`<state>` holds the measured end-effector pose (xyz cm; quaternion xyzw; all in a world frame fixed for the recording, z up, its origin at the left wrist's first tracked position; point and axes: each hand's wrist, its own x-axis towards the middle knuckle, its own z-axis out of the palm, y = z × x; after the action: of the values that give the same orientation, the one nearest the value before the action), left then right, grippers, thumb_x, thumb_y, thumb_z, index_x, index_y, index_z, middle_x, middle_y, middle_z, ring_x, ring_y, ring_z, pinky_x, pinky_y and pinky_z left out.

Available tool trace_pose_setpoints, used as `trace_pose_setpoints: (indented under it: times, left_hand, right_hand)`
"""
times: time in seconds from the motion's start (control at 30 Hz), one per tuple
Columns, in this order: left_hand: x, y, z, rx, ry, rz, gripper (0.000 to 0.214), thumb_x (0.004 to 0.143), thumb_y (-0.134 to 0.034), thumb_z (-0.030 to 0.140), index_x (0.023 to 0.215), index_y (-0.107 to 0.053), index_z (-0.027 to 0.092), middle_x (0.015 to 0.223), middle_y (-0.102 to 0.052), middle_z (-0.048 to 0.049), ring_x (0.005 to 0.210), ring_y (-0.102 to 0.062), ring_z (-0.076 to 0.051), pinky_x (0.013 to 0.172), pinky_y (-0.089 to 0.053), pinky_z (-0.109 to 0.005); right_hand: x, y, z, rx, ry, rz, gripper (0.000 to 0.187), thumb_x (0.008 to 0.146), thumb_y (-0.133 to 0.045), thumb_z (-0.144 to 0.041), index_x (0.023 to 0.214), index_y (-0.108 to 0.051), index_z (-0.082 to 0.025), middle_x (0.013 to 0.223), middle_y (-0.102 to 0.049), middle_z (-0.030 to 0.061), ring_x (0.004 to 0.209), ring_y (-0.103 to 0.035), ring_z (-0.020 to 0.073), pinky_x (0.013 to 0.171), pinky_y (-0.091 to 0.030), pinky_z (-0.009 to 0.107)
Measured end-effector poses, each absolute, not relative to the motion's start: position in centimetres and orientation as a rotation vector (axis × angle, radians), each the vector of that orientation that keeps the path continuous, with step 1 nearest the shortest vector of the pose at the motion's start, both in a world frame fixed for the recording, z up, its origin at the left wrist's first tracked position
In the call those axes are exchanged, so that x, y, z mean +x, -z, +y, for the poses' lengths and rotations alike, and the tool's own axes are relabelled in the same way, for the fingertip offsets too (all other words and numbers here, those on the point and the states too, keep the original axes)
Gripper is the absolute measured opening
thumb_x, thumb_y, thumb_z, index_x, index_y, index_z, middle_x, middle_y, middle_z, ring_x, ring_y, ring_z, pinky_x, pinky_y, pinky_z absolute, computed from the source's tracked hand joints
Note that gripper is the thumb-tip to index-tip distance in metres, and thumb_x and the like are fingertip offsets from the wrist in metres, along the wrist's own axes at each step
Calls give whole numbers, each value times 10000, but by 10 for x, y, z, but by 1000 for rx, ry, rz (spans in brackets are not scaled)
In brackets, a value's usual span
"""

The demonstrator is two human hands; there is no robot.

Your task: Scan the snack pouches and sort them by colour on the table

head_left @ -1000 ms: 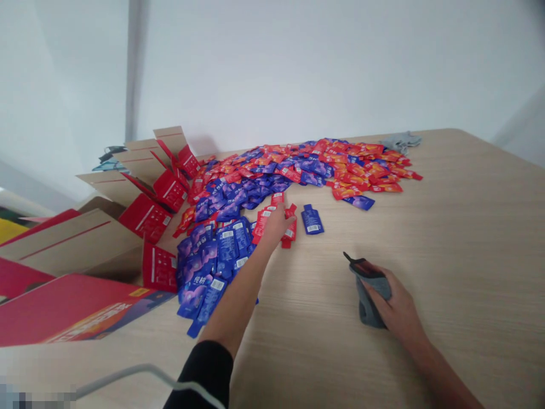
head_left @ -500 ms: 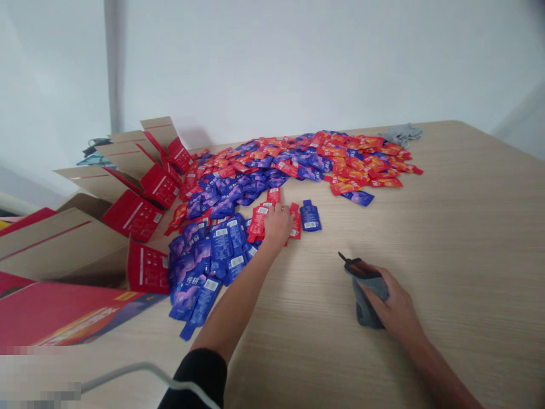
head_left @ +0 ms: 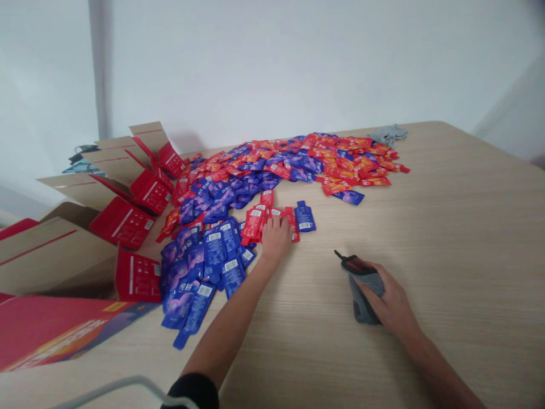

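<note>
Head view: right hand (head_left: 389,298) grips cloth (head_left: 361,305) on bare table (head_left: 451,227), sachets (head_left: 255,173) leftward.

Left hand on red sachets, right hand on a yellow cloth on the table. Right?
No: the head view shows the cloth under the right hand is grey, not yellow. The left hand is on the red sachets, cloth on the table.

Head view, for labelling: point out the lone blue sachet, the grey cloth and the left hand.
lone blue sachet (head_left: 305,218): head view, middle of its body.
grey cloth (head_left: 360,302): head view, bare lower fold.
left hand (head_left: 276,238): head view, back of the hand.
</note>
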<state>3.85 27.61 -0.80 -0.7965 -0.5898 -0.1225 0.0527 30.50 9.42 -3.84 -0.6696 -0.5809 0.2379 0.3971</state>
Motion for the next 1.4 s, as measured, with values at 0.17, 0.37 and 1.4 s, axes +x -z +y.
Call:
trace_pose_setpoints:
  times: [0.17, 0.37, 1.4]
  left_hand:
    - [51, 1, 257, -2481, 430, -1729, 312, 1064, -527, 363, 1318, -622, 210, 1407, -588, -131, 1282, -512, -330, 1064, -442, -473]
    - [100, -3, 213, -2760, 490, -1395, 304, 1109, -428, 404, 1177, -658, 218, 1220, -638, -99, 1150, -578, -260, 983, -484, -399]
    - [253, 35, 314, -2891, 647, -1191, 421, 1068, -509, 448, 1269, -631, 98, 1333, -627, -179, 1317, -537, -314, 1142, -447, -449]
  right_hand:
    - [321, 39, 100, -1765, -534, -1379, 501, 896, -633, -589, 1291, -643, -282, 1253, -753, 72, 1150, -709, 319, 1026, -543, 479]
    - [359, 32, 105, -1868, -398, -1268, 549, 841, -675, -637, 1269, -697, -293, 1100, -793, 65, 996, -746, 332, 916, -577, 474]
    - [433, 35, 109, -2105, -507, -1364, 540, 855, -589, -719, 1189, -719, -315, 1061, -805, 38, 1000, -759, 339, 835, -573, 449]
